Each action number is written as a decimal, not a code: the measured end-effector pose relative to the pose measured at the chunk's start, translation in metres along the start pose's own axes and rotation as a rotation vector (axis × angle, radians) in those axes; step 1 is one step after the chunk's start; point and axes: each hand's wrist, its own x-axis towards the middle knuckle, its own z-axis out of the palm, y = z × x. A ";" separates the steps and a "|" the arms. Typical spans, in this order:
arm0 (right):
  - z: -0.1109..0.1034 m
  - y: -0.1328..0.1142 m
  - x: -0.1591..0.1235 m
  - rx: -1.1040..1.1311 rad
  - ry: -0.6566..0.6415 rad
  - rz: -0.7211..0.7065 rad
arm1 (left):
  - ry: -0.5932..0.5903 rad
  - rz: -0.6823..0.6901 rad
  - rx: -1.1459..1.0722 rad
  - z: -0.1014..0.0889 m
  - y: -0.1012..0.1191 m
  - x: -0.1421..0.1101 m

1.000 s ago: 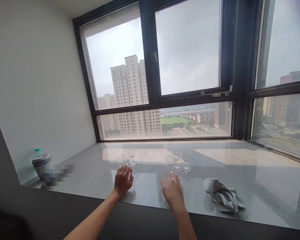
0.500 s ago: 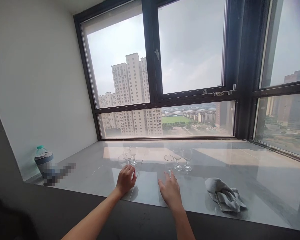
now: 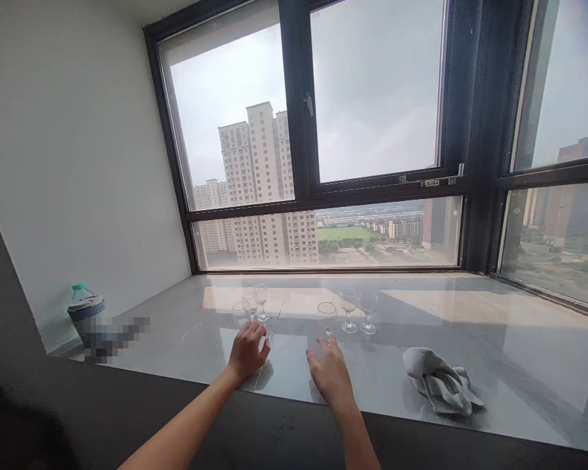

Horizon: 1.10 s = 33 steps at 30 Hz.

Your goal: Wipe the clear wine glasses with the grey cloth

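My right hand [image 3: 329, 373] lies on the pale stone window sill [image 3: 494, 365], its fingertips closed around the foot of a clear wine glass [image 3: 327, 314] that stands upright. Two more wine glasses [image 3: 358, 307] stand just behind and to the right of it. My left hand [image 3: 247, 350] rests on the sill with its fingers curled, right in front of a group of three wine glasses [image 3: 250, 305]. What the curled fingers hold, if anything, is hidden.
A crumpled grey cloth [image 3: 441, 385] lies on the sill to the right of my right hand. A plastic bottle with a green cap [image 3: 84, 308] stands in the left corner by the white wall. Dark-framed windows [image 3: 298, 196] close the back. A dark ledge [image 3: 274, 431] runs along the front.
My right hand has slid its wine glass a little to the left, away from the two glasses behind it. My left hand has hardly moved.
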 end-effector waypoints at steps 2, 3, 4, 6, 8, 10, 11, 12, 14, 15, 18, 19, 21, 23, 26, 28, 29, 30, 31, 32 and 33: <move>0.001 0.000 0.001 0.009 -0.012 -0.001 | -0.012 0.005 -0.004 0.000 0.000 0.001; 0.001 0.000 0.001 0.015 -0.018 0.000 | -0.019 0.007 -0.005 0.000 0.000 0.001; 0.001 0.000 0.001 0.020 -0.023 0.002 | -0.027 0.009 -0.007 0.001 0.000 0.001; 0.000 -0.001 0.000 0.025 -0.027 0.004 | -0.040 0.011 -0.012 0.002 0.000 0.001; -0.001 -0.001 0.000 0.032 -0.027 -0.004 | -0.051 0.013 -0.018 0.003 0.000 0.001; -0.001 0.000 0.001 0.052 -0.024 -0.021 | -0.061 0.013 -0.024 0.003 0.001 0.000; 0.000 0.001 0.001 0.069 -0.021 -0.032 | -0.068 0.012 -0.028 0.003 0.001 0.000; 0.000 0.002 0.001 0.088 -0.016 -0.045 | -0.074 0.009 -0.033 0.003 0.001 0.001; 0.001 0.004 0.002 0.125 -0.003 -0.067 | -0.086 0.003 -0.045 0.002 0.002 0.001; 0.001 0.005 0.003 0.140 0.004 -0.073 | -0.092 0.001 -0.051 0.001 0.002 0.001; -0.001 0.009 0.004 0.173 0.036 -0.072 | -0.102 0.006 -0.064 0.000 0.003 0.002; -0.003 0.011 0.004 0.183 0.053 -0.067 | -0.103 0.010 -0.065 0.000 0.003 0.002; -0.008 0.014 0.004 0.206 0.096 -0.059 | -0.102 0.017 -0.061 0.000 0.004 0.002; -0.013 0.019 0.004 0.231 0.132 -0.049 | -0.109 0.020 -0.052 0.000 0.003 0.002; -0.020 0.023 0.002 0.254 0.163 -0.035 | -0.137 0.042 -0.042 -0.001 0.002 0.002; -0.024 0.025 -0.002 0.250 0.178 -0.036 | -0.168 0.082 -0.037 -0.002 0.000 0.003; -0.026 0.025 -0.004 0.244 0.180 -0.042 | -0.189 0.106 -0.034 -0.003 -0.001 0.004; -0.029 0.025 -0.006 0.238 0.182 -0.047 | -0.213 0.127 -0.032 -0.003 0.000 0.006; -0.031 0.025 -0.008 0.236 0.184 -0.052 | -0.235 0.138 -0.036 -0.003 0.001 0.008; -0.034 0.024 -0.010 0.239 0.187 -0.058 | -0.252 0.135 -0.050 -0.003 0.004 0.010; -0.037 0.023 -0.012 0.247 0.193 -0.065 | -0.262 0.119 -0.078 -0.003 0.010 0.012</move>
